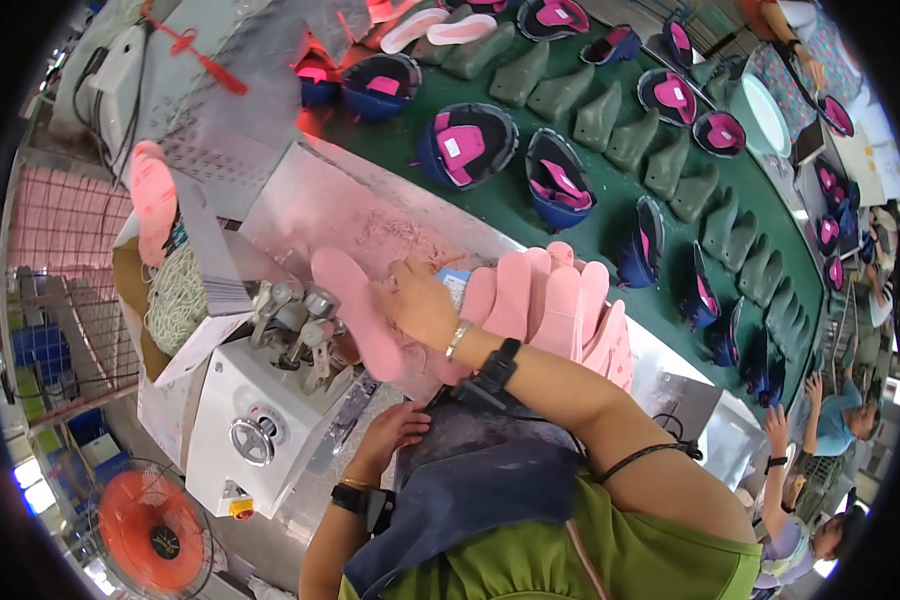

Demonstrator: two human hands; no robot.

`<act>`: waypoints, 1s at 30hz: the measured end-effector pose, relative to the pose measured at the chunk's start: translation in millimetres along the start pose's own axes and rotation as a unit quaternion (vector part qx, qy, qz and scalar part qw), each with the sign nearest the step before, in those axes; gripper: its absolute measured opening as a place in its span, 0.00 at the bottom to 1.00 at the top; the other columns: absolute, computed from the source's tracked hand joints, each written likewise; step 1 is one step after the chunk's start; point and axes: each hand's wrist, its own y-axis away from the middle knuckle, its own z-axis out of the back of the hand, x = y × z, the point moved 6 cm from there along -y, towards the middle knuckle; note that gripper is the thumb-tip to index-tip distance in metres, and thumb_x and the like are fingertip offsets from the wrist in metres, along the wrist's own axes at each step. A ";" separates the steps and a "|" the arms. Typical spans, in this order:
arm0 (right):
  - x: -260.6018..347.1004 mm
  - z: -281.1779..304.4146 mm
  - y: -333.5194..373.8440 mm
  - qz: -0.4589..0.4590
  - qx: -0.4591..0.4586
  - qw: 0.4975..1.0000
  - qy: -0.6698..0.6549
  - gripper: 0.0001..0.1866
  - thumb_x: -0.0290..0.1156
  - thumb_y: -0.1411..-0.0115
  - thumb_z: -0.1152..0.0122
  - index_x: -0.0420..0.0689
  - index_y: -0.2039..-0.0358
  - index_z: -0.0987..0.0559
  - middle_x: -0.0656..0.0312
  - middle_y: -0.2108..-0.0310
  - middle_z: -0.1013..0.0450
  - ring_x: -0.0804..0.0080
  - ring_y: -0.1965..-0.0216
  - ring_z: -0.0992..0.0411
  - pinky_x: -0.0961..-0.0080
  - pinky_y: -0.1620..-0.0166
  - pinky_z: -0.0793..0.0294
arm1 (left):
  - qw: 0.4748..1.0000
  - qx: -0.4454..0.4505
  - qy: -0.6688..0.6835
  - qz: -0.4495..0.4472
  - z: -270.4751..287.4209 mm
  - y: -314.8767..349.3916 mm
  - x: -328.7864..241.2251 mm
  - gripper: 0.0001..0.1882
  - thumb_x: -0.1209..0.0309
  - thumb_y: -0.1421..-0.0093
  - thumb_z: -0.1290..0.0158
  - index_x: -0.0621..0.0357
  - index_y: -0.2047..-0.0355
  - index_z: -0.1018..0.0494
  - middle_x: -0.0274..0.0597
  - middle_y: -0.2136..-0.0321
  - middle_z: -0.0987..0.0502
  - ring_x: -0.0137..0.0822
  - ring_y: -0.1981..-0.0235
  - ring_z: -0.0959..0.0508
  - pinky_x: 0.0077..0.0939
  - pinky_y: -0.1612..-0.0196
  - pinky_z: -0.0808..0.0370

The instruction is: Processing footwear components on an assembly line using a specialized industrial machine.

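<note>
Close to the machine's metal head, a pink insole (348,300) is held by its side edge in my right hand (422,303), whose fingers are bent against it; the fingertips are partly hidden. Several more pink insoles (560,310) stand in a row just right of that wrist. My left hand (392,432) is lower down, near the table edge by my dark apron, with nothing in it and its fingers stretched out. To its left sits the white machine (270,430) with a hand wheel (253,440) and metal rollers (305,310).
Pink scraps (395,235) litter the metal tray. Beyond it, a green conveyor (480,225) carries shoe uppers (465,145) and grey-green shoe lasts (560,95). A box of white cord (177,300) stands beside the machine, an orange fan (152,530) below. Other people work at right.
</note>
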 end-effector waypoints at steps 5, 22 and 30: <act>-6.5 -69.5 -8.2 -0.136 0.011 0.984 -0.115 0.17 0.42 0.37 0.44 0.38 0.66 0.24 0.45 0.69 0.24 0.42 0.67 0.25 0.54 0.63 0.27 | 0.936 -0.005 -0.248 -0.251 -27.4 -42.5 -37.9 0.20 0.64 0.31 0.50 0.60 0.43 0.30 0.44 0.54 0.21 0.37 0.56 0.20 0.31 0.54 0.23; -212.8 137.4 -273.4 -0.213 -0.213 0.919 -0.254 0.12 0.21 0.42 0.46 0.36 0.60 0.38 0.50 0.80 0.25 0.61 0.83 0.22 0.67 0.82 0.22 | 0.906 -0.020 -0.340 -0.250 -118.8 -151.1 -74.0 0.29 0.64 0.44 0.35 0.65 0.48 0.34 0.44 0.61 0.24 0.33 0.63 0.24 0.30 0.60 0.24; -210.3 163.8 -301.2 -0.086 -0.078 0.963 -0.243 0.20 0.33 0.41 0.33 0.39 0.50 0.21 0.67 0.62 0.24 0.79 0.61 0.28 0.77 0.57 0.28 | 0.917 0.035 -0.332 -0.217 -118.7 -128.5 -93.9 0.20 0.67 0.41 0.41 0.63 0.52 0.30 0.43 0.62 0.22 0.34 0.62 0.22 0.30 0.58 0.24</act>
